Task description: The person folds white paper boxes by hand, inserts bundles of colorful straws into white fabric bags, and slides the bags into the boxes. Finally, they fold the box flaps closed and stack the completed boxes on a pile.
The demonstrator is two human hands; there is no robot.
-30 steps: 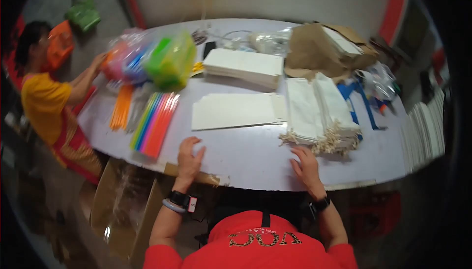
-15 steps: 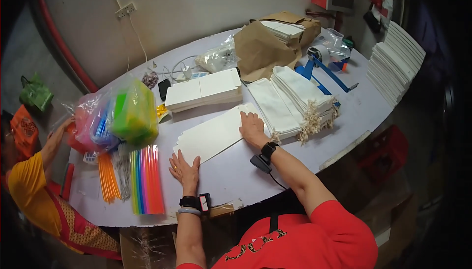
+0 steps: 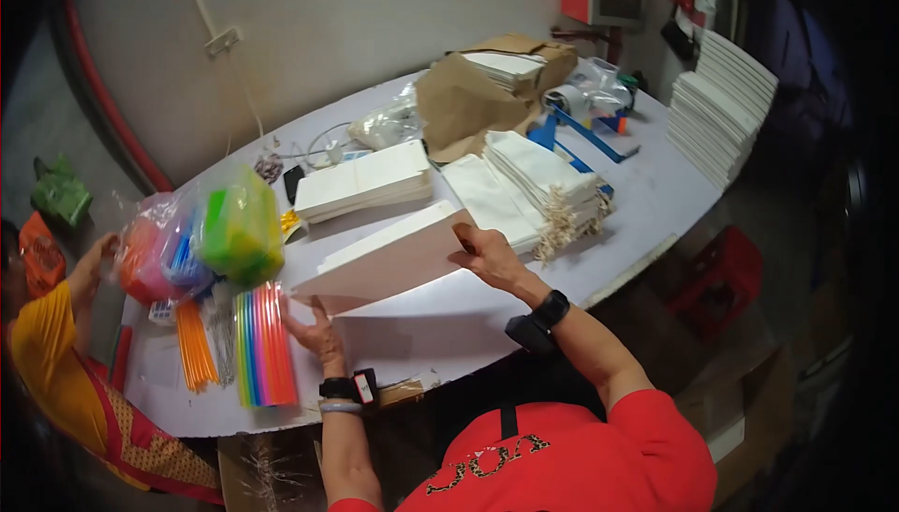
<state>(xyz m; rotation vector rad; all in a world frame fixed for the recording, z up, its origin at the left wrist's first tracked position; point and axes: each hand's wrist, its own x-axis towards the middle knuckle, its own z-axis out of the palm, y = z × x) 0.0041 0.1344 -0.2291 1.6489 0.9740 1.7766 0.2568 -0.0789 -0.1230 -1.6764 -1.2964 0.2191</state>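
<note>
Right hand [image 3: 493,257]: fingers closed on the right end of the white card [image 3: 393,271]; left hand [image 3: 321,337]: fingers at the left end, whether gripping or only supporting cannot be determined; the white card is tilted over the desk [image 3: 646,217], on the near side of the white stack [image 3: 363,182]; coloured strips [image 3: 264,348] lie beside the left hand

On my feed I see leopard-patterned lettering [image 3: 487,464] across the red shirt [image 3: 585,451]; marks on the orange bag [image 3: 41,256] and small wrist tag [image 3: 362,387] I cannot read.
</note>
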